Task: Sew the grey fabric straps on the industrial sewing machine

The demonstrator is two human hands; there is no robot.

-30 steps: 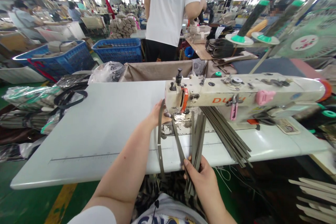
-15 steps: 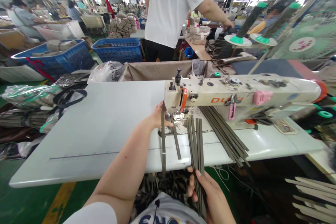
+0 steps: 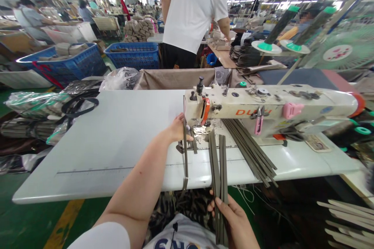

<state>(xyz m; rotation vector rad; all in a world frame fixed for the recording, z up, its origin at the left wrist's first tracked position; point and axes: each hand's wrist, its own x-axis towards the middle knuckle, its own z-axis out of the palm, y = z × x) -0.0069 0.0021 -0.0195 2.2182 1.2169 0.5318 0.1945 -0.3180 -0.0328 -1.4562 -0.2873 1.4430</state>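
A sewing machine (image 3: 263,105) stands on the pale table, its presser foot (image 3: 201,130) at the left end. My left hand (image 3: 177,129) lies beside the foot, thumb and fingers apart. Across this hand runs a long dark strip (image 3: 185,155), drooping over the table's front edge. A short end of another strip (image 3: 195,146) shows just in front of the foot, by my thumb. Down at the table edge, my right hand (image 3: 230,216) is closed round several dark flat strips (image 3: 216,171), their far ends resting on the table.
More dark strips (image 3: 251,151) lie fanned under the machine arm. Pink thread snips (image 3: 258,120) hang on the machine's front. Lighter strips (image 3: 350,218) sit at lower right. Blue crates (image 3: 134,56) and a person in a white shirt (image 3: 194,11) are beyond the table.
The short strip in front of the foot has drawn back towards the machine, so less of it shows. The long strip's lower end has bent at the table edge. The person behind has lowered an arm.
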